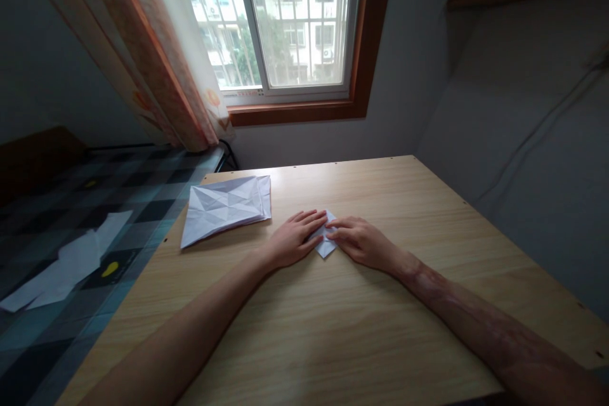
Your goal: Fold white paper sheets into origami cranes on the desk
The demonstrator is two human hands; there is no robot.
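Observation:
A small piece of white paper [325, 250], folded to a diamond shape, lies on the wooden table in front of me. My left hand [295, 238] rests flat over its left side, fingers stretched out and pressing down. From the other side, my right hand [358, 240] has thumb and fingers drawn together at the paper's right edge. Part of the paper is hidden under both hands. Its lower point and upper tip show between them.
Creased white sheets [227, 204] lie stacked at the table's [380, 342] back left. Left of the table, more white paper [71, 269] lies on a checked bed cover [157, 177]. A barred window [304, 19] and a curtain [143, 44] are behind.

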